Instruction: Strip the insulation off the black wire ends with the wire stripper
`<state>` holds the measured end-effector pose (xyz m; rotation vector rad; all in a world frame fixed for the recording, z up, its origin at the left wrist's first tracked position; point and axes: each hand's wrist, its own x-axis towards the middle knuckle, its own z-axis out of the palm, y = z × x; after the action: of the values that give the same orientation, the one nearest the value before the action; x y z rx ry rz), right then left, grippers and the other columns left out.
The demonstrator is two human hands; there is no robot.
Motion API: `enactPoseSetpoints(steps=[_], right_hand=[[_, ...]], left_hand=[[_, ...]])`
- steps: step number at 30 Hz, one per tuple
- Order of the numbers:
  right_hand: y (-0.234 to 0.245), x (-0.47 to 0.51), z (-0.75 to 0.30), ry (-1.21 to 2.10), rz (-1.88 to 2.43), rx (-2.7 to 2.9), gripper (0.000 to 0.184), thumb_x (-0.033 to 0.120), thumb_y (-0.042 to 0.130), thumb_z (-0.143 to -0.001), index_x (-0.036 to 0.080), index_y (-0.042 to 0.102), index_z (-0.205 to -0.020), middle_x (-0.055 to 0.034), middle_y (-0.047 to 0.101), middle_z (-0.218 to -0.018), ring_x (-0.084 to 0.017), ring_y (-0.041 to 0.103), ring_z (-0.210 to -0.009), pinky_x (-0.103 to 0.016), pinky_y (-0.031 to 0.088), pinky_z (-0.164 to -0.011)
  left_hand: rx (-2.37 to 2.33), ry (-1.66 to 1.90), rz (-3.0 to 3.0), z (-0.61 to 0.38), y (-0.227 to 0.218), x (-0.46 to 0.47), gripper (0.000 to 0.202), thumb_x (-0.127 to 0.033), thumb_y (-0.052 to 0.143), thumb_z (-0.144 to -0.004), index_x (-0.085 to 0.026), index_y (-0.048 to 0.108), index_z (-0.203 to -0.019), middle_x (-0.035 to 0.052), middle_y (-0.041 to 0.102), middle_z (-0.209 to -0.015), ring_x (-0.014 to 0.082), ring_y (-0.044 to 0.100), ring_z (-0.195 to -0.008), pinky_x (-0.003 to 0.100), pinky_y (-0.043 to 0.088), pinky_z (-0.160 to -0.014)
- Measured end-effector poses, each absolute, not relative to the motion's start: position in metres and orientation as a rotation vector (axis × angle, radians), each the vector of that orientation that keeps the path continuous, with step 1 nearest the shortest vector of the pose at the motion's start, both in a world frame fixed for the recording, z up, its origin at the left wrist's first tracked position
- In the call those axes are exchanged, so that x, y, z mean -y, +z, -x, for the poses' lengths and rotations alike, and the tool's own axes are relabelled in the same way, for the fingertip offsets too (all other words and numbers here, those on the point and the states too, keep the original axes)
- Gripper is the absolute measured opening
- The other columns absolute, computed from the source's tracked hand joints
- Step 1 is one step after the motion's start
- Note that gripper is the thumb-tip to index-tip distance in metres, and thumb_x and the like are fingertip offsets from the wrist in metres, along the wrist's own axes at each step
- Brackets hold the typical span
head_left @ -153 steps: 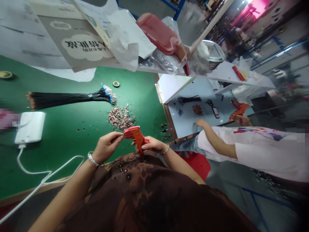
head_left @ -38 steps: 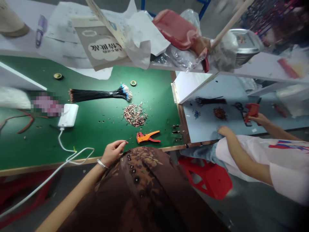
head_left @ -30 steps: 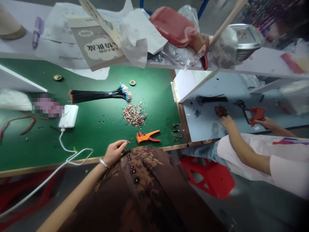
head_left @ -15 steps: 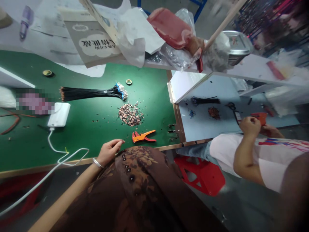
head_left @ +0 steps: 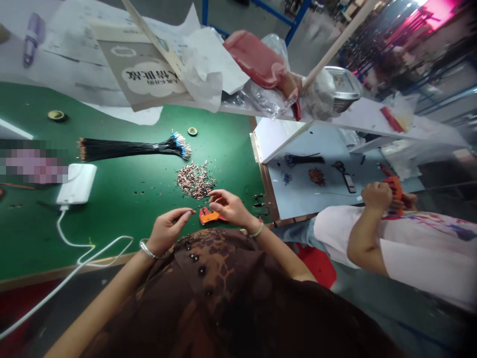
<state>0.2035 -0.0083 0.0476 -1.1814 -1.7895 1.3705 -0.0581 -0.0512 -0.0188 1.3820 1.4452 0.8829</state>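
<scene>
My left hand is closed in a pinch near the table's front edge, with the tip of a short thin wire just showing at the fingertips. Over the handles of an orange and red wire stripper is my right hand, fingers curved and apart; whether it touches the tool I cannot tell. The stripper lies flat, its jaws toward my left hand. Behind it spreads a pile of short copper-ended wire pieces. Farther back lies a bundle of black wires with blue and silvery ends.
A white power bank with a white cable lies at left. Tape rolls sit farther back. A shelf crosses above, holding papers and a red bag. At right, a co-worker's hand is by an orange tool.
My right hand has come into view and reached over the stripper's handles. My left hand stays pinched near the same place. The camera view has shifted slightly.
</scene>
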Motion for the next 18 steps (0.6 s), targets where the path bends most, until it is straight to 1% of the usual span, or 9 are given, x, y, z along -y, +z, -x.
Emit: enactPoseSetpoints(steps=[2, 4, 5, 8, 13, 18], right_hand=[[0.009, 0.012, -0.164, 1.384, 1.195, 1.764, 0.039, 0.04, 0.065, -0.086, 0.014, 0.061, -0.114, -0.0076, 0.066, -0.098, -0.015, 0.063, -0.083, -0.029, 0.052, -0.075], [-0.016, 0.016, -0.146, 1.354, 1.211, 1.761, 0.032, 0.04, 0.066, -0.085, 0.014, 0.065, -0.103, -0.0063, 0.066, -0.093, -0.014, 0.062, -0.079, -0.027, 0.05, -0.074], [-0.023, 0.019, -0.142, 1.331, 1.197, 1.773, 0.028, 0.039, 0.063, -0.086, 0.014, 0.067, -0.097, -0.0057, 0.067, -0.09, -0.014, 0.061, -0.079, -0.027, 0.049, -0.075], [-0.029, 0.024, -0.143, 1.333, 1.177, 1.725, 0.025, 0.038, 0.06, -0.088, 0.014, 0.068, -0.086, -0.0045, 0.067, -0.084, -0.014, 0.06, -0.079, -0.026, 0.046, -0.076], [-0.037, 0.027, -0.139, 1.527, 1.257, 1.352, 0.027, 0.04, 0.063, -0.082, 0.013, 0.065, -0.079, -0.0019, 0.064, -0.072, -0.012, 0.056, -0.065, -0.024, 0.045, -0.064], [-0.052, 0.026, -0.132, 1.557, 1.301, 1.198, 0.027, 0.04, 0.066, -0.078, 0.014, 0.062, -0.073, 0.0001, 0.06, -0.065, -0.01, 0.052, -0.059, -0.022, 0.043, -0.059]], left_hand=[[-1.403, 0.877, -1.458, 0.056, -0.019, 0.051, 0.036, -0.048, 0.061, -0.08, -0.016, 0.075, -0.089, 0.0084, 0.076, -0.091, 0.0194, 0.069, -0.081, 0.027, 0.055, -0.078], [-1.377, 0.859, -1.508, 0.056, -0.022, 0.05, 0.035, -0.047, 0.06, -0.08, -0.016, 0.075, -0.089, 0.0088, 0.076, -0.091, 0.0199, 0.07, -0.081, 0.028, 0.055, -0.078], [-1.373, 0.851, -1.522, 0.056, -0.024, 0.05, 0.035, -0.047, 0.06, -0.08, -0.015, 0.075, -0.089, 0.0089, 0.076, -0.091, 0.02, 0.071, -0.081, 0.027, 0.056, -0.078], [-1.372, 0.835, -1.534, 0.056, -0.03, 0.05, 0.036, -0.047, 0.058, -0.081, -0.016, 0.075, -0.088, 0.0086, 0.076, -0.09, 0.0202, 0.071, -0.079, 0.028, 0.057, -0.076], [-1.358, 0.824, -1.53, 0.052, -0.036, 0.05, 0.035, -0.046, 0.058, -0.082, -0.016, 0.075, -0.087, 0.008, 0.077, -0.089, 0.0204, 0.071, -0.078, 0.028, 0.057, -0.075], [-1.361, 0.807, -1.499, 0.049, -0.036, 0.049, 0.034, -0.046, 0.057, -0.081, -0.017, 0.075, -0.086, 0.0067, 0.077, -0.089, 0.0197, 0.071, -0.079, 0.027, 0.056, -0.076]])
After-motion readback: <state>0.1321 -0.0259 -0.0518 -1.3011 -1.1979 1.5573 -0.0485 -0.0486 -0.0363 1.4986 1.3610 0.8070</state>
